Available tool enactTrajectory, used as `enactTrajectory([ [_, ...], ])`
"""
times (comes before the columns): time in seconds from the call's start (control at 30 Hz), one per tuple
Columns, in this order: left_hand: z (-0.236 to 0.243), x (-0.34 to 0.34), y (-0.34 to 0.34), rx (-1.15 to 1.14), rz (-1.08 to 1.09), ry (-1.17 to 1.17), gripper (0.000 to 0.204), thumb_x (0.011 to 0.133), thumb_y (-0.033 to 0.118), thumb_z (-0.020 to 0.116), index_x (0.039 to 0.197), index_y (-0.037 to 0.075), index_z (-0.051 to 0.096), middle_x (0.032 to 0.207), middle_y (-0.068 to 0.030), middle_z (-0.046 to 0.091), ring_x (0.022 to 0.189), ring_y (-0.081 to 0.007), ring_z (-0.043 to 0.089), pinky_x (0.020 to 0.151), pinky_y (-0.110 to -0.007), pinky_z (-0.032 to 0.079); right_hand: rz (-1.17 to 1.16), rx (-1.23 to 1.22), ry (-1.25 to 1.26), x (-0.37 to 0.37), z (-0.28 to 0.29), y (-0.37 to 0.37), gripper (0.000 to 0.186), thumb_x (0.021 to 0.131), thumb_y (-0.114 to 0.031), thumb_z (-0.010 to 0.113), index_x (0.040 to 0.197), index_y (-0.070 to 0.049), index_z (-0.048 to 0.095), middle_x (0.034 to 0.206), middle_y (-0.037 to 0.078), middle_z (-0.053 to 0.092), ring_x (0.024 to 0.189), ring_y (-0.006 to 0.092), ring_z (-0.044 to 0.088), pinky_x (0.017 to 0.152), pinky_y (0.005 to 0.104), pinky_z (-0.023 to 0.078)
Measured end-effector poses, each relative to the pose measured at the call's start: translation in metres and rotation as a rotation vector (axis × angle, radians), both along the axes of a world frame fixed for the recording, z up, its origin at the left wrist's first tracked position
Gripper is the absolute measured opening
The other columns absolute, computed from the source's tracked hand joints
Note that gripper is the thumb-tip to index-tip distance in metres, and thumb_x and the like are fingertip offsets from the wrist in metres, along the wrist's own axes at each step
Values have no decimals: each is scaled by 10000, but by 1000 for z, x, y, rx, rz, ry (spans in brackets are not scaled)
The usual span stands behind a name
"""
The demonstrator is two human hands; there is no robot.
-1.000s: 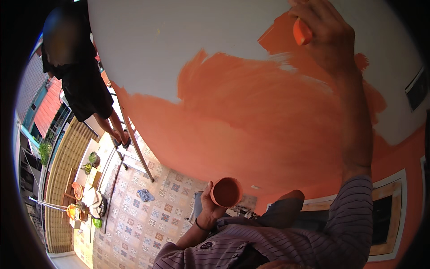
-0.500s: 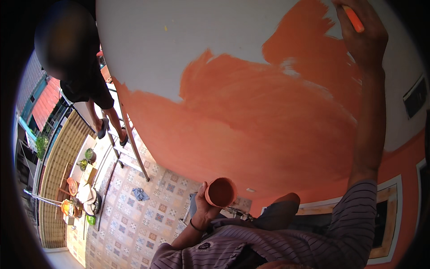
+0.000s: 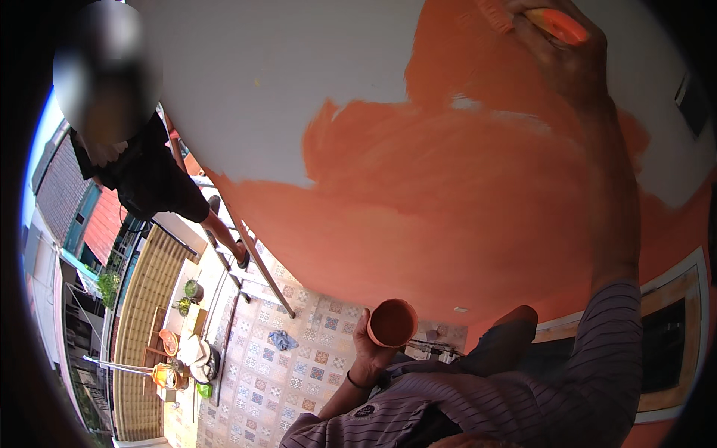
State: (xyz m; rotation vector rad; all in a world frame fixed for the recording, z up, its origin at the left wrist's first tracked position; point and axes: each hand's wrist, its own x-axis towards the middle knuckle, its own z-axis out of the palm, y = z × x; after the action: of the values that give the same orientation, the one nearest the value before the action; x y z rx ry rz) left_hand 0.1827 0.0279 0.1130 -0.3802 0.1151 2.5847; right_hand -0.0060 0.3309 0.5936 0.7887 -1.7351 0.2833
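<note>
A small cup of orange-brown paint is in my left hand, its open mouth facing up and my fingers wrapped around its side. High at the upper right, my right hand grips a paintbrush by its orange handle. The bristles rest against the wall, within the upper patch of wet orange paint. Bare grey-white wall lies to the left of that patch, and smoother orange coats the lower wall.
On the left another person in dark shorts stands on a ladder. Below are patterned floor tiles with a blue rag. Potted plants and buckets line a bamboo fence. A wood-framed window is at lower right.
My right hand has moved the brush leftward along the wall, its bristles now showing. The view has shifted, and the other person's legs have changed stance on the ladder. My left hand still holds the cup.
</note>
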Motion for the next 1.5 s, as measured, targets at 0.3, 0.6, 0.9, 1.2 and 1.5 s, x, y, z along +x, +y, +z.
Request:
enactTrajectory([
  [0.3, 11, -1, 9, -76, -26, 34, 595, 1010, 523, 522, 1444, 124, 602, 1456, -179, 613, 1335, -442, 590, 971, -664, 570, -184, 611, 129, 19, -135, -49, 192, 729, -71, 786, 767, -146, 613, 891, 20, 624, 858, 200, 680, 624, 330, 586],
  [0.6, 29, 3, 13, 24, -1, 29, 592, 1021, 522, 544, 1418, 86, 598, 1383, -229, 613, 1234, -447, 598, 912, -597, 611, -76, -189, 265, 25, -130, -21, 289, 777, 73, 763, 1008, -97, 729, 931, 60, 656, 775, 202, 666, 614, 314, 551],
  [0.9, 46, 3, 21, 121, -85, 114, 611, 999, 545, 586, 1416, 98, 604, 1412, -225, 601, 1277, -445, 576, 993, -610, 563, -100, -435, 183, 31, -176, 48, 214, 901, 75, 794, 1045, -67, 724, 952, 60, 720, 778, 138, 674, 630, 293, 548],
  [1.2, 62, 11, 52, 98, -196, 122, 599, 998, 507, 587, 1420, 82, 592, 1368, -260, 609, 1215, -456, 580, 944, -579, 584, -285, -673, 340, 110, -186, 219, 128, 950, 52, 760, 1063, -7, 744, 1066, 95, 766, 909, 180, 753, 821, 307, 619],
  [1.5, 87, 19, 90, 163, -362, 195, 609, 987, 522, 662, 1375, 54, 629, 1381, -234, 581, 1277, -418, 571, 1006, -563, 565, -774, -354, 506, 145, -134, 248, 359, 753, -3, 799, 1045, -211, 778, 997, 46, 684, 796, 243, 678, 702, 325, 588],
])
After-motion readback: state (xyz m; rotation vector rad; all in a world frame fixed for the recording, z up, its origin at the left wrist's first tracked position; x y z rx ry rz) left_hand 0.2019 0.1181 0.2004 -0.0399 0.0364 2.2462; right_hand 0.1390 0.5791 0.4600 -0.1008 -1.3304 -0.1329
